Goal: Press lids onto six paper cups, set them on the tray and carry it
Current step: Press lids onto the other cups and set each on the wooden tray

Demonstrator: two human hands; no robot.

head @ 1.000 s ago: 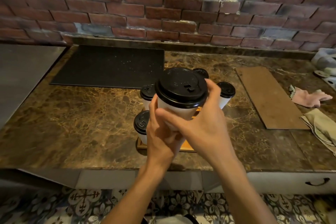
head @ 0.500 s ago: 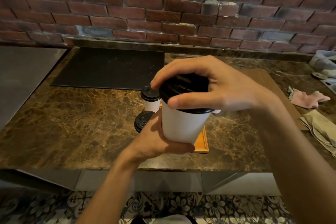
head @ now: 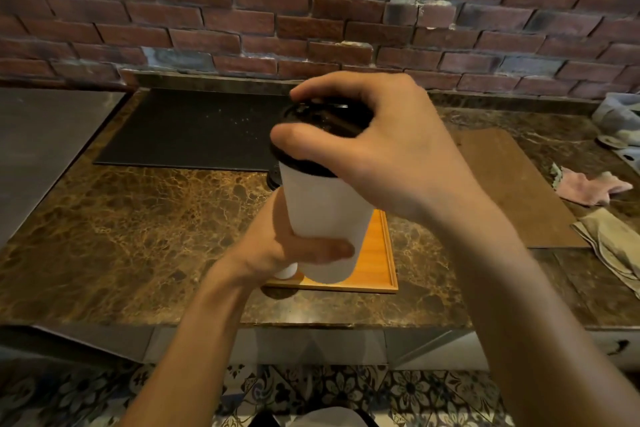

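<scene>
Now gripping white paper cup (head: 325, 215) low on its wall with left hand (head: 273, 246), fingers wrapped round it, raised above wooden tray (head: 382, 263). Clamping black lid (head: 325, 121) on top with right hand (head: 391, 156), thumb and fingertips curled over rim.

Red brick wall (head: 207, 10) behind brown marble counter (head: 138, 236), patterned floor tiles (head: 398, 395).

The right hand (head: 388, 156) has moved from the cup (head: 322, 218) side onto its lid (head: 329, 118).

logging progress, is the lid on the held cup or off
On: the black lid caps the white cup, right hand gripping its rim; whether fully seated, cannot tell.
</scene>
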